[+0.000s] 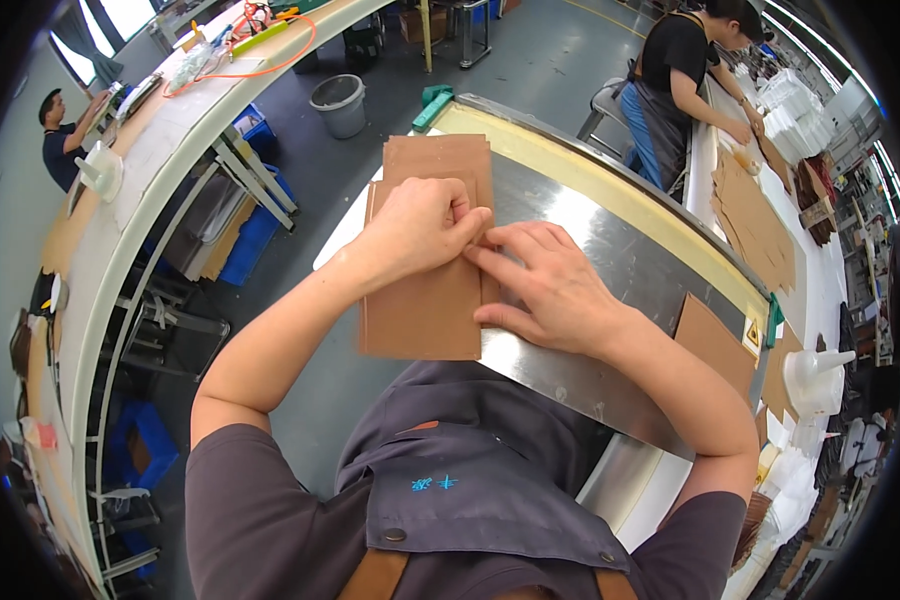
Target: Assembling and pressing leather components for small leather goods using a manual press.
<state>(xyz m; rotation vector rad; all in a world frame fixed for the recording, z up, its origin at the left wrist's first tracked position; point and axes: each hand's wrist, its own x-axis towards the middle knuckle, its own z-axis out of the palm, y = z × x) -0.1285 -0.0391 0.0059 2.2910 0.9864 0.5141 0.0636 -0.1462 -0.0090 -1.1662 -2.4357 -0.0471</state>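
A stack of flat brown rectangular pieces (420, 315), leather-like or card-like, lies before me, its near end jutting past the edge of a metal-topped worktable (570, 205). More brown pieces (435, 150) lie at its far end, slightly offset. My left hand (420, 228) rests over the stack, fingers curled and thumb pressed to the index finger near the right edge; whatever is in that pinch is hidden. Against the stack's right side is my right hand (550, 285), fingers apart, its fingertips close to the left thumb and its thumb at the stack's edge.
Another brown piece (715, 345) sits on the worktable at right. A long bench (120, 250) curves along the left, with a grey bin (340, 105) beyond it. White bottles (815, 380) stand on the right-hand bench. One person (670, 90) works at far right, another (60, 135) at far left.
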